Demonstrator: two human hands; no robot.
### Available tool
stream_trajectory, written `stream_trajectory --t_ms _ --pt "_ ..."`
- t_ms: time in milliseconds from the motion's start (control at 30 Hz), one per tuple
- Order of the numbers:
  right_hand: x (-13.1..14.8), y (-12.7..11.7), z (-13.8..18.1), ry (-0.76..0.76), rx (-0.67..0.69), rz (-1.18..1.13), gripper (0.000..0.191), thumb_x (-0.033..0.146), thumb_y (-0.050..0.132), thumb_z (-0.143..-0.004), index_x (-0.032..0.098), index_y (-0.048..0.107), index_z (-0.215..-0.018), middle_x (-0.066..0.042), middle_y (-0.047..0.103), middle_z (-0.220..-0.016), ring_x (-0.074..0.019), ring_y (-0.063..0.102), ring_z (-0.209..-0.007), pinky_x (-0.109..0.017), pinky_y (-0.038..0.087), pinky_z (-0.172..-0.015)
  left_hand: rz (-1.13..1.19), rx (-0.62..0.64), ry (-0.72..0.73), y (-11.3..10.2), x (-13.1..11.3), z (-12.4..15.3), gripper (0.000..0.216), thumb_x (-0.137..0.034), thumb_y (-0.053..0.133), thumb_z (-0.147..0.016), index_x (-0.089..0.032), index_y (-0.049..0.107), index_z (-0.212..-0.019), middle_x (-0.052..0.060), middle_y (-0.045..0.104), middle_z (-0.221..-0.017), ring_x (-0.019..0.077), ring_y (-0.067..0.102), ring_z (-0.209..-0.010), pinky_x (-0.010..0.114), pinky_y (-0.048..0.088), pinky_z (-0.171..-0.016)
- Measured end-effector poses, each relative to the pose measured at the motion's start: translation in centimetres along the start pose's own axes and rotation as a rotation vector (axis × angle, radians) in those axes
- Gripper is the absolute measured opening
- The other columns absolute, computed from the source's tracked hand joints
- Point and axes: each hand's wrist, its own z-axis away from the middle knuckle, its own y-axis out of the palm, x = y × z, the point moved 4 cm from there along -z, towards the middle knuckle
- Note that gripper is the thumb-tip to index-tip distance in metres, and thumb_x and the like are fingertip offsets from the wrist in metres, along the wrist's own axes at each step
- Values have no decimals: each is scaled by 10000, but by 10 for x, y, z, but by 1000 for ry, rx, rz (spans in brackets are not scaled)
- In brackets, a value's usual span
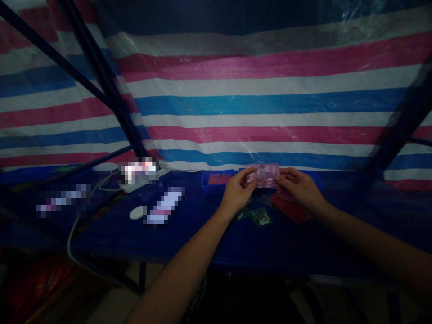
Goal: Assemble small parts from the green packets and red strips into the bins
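Nearest is the front part of the blue table [182,247], with both bare forearms reaching over it. Past that lie small green packets [261,217], near a loose pile of red packets [292,208] below the right hand [300,186]; a wrist brushing that pile could fan it out and mix the two kinds. The pink packet [268,174] is between the two hands, in front of the trays: the left hand [240,188] pinches its left end between thumb and fingers, and the right hand grips its right end likewise. Its shiny film looks slippery, so a slack pinch could let it drop, and an uneven pull could crease or tear it. Behind, the left blue tray [209,188] holds reddish packets, while a second blue tray [317,179] is largely hidden, its contents impossible to tell; a careless reach might knock either rim. Farthest back hangs a striped sheet [270,108], and the dim light makes misjudging a packet's edge likelier
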Motion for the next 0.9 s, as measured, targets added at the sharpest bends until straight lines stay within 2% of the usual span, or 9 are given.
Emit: stream_trajectory --t_ms 167,300,367,433,533,667,733,800,900 --pt "5 1 2 -4 18 23 396 495 830 -782 218 696 -1031 -5 705 -776 -150 658 -636 -286 557 -628 -161 -265 28 -34 -1 -9 354 -171 638 -867 -207 706 -1212 48 727 -1085 196 667 -918 308 531 -850" --pt "5 1 2 3 27 39 406 510 820 -789 218 700 -1045 -10 715 -790 -148 658 -628 -288 548 -620 -231 -377 51 -61 -8 -15 357 -136 642 -839 -204 707 -1183 47 720 -1059 187 654 -878 311 530 -845" --pt "4 0 2 -2 32 46 407 513 817 -793 218 701 -1046 -14 719 -797 -147 660 -626 -288 546 -624 -312 -449 83 -73 -13 -16 355 -109 659 -809 -205 702 -1148 63 698 -1108 199 650 -950 318 528 -880" --pt "3 0 2 -11 35 45 412 516 818 -790 217 699 -1047 -16 715 -799 -146 658 -627 -287 548 -624 -424 -557 115 -86 -19 -15 453 -82 693 -762 -196 649 -1198 91 651 -1211 204 643 -998 323 525 -897" --pt "3 1 2 -4 36 37 433 520 827 -777 212 692 -1051 -20 704 -806 -147 656 -644 -276 549 -608 -517 -654 103 -103 -26 -14 625 -85 714 -752 -194 513 -1333 98 648 -1203 173 651 -869 306 536 -810" --pt "2 2 2 -11 58 45 431 509 824 -788 205 687 -1062 -23 698 -822 -136 655 -661 -260 550 -621 -803 -615 142 -117 -37 -16 289 -122 639 -835 -204 646 -1112 65 680 -1099 210 647 -966 366 506 -951" --pt "1 2 2 -25 67 51 420 508 816 -800 207 687 -1063 -21 698 -817 -133 654 -659 -262 551 -633 -928 -558 165 -118 -39 -16 277 -129 603 -863 -210 687 -1114 72 669 -1129 220 639 -995 384 488 -990" --pt "0 2 1 -26 72 56 415 512 811 -803 212 687 -1061 -23 700 -826 -136 655 -661 -269 552 -635 -1039 -450 160 -112 -35 -17 309 -146 590 -881 -221 711 -1156 80 663 -1145 240 628 -1034 396 482 -997" --pt "1 3 3 -23 85 69 407 507 809 -806 212 685 -1056 -27 701 -845 -140 656 -669 -273 548 -628 -1208 -194 79 -92 -20 -16 278 -205 593 -908 -236 744 -1139 99 662 -1137 285 603 -1082 435 475 -984"
